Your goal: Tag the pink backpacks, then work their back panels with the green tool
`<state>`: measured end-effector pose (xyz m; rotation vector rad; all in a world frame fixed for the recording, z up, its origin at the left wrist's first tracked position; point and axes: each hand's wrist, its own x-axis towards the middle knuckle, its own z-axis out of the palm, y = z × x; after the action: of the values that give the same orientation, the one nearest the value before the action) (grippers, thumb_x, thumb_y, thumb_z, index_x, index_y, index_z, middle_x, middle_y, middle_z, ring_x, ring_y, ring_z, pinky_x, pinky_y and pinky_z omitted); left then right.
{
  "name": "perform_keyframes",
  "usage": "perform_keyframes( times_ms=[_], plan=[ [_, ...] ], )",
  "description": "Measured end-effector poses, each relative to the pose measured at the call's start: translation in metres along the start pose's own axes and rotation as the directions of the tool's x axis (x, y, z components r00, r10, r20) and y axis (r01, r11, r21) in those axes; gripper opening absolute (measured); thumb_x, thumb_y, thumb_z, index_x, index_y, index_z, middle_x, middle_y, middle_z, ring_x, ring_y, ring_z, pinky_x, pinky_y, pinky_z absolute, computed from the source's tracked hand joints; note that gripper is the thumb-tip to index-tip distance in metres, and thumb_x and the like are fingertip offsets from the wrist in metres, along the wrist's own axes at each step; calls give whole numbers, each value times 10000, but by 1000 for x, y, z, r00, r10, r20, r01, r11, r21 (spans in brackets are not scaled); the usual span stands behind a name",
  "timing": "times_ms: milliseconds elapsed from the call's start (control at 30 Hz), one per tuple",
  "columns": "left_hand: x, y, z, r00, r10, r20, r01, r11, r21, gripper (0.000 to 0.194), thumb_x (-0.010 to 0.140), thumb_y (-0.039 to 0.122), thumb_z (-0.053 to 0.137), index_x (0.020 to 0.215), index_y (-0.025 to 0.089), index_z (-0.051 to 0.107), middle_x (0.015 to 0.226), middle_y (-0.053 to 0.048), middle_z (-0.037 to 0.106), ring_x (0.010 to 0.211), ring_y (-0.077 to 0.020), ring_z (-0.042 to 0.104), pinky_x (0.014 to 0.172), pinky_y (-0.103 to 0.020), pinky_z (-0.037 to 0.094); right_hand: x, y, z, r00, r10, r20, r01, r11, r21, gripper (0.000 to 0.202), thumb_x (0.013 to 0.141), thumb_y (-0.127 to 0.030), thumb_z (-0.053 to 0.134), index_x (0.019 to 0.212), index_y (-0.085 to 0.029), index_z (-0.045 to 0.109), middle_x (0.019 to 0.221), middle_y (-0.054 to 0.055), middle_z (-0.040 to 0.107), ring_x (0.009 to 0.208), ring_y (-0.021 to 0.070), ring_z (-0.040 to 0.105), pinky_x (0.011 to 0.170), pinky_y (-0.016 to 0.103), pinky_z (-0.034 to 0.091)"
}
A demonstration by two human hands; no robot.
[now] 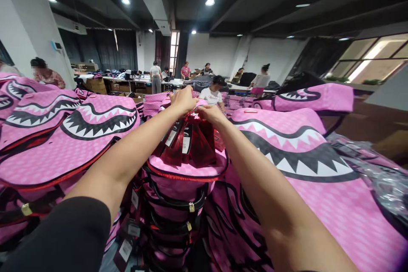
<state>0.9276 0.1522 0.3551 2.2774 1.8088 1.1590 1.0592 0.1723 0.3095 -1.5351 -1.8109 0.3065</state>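
Note:
My left hand (184, 100) and my right hand (210, 113) are close together over the far end of a pink backpack (191, 171) that lies on top of a stack. The fingers of both hands are closed in a pinch near a small pink strip between them. What exactly each pinches is too small to make out. Below my hands, a bunch of dark red hang tags (202, 146) with white barcode labels spreads over the backpack. A large pink backpack (296, 146) with a printed toothed mouth lies beside my right arm.
More pink backpacks (102, 117) with the same print are piled on the left. Tags (125, 250) hang beside the central stack. Clear plastic wrapping (387, 178) lies at right. A person (212, 92) in a white shirt is just beyond the pile; several others stand at tables farther back.

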Motion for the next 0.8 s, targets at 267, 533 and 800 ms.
perform_keyframes(
  times_ms=[267,533,800],
  plan=[
    [21,11,36,992,-124,27,124,992,13,482,803,188,661,1257,133,507,1250,-179,636,1214,-316,567,1031,-487,335,-6,0,-22,999,-25,-45,18,989,-146,218,857,-258,576,834,-117,741,757,66,692,733,158,606,714,270,437],
    [20,3,38,984,-176,-30,174,982,-66,425,842,217,646,1246,154,530,1297,-163,611,1236,-292,541,1041,-481,297,-25,-10,-39,990,-130,-57,71,801,-595,234,800,-43,521,900,-100,725,942,169,710,1035,313,619,987,530,291],
    [25,2,48,987,-159,-25,158,987,-35,367,904,174,555,1268,200,520,1303,-81,614,1288,-250,498,1082,-485,301,-70,-15,-82,987,-17,-161,-117,611,-783,205,882,-90,512,860,-37,709,879,180,695,1040,334,602,970,601,294]
  ],
)
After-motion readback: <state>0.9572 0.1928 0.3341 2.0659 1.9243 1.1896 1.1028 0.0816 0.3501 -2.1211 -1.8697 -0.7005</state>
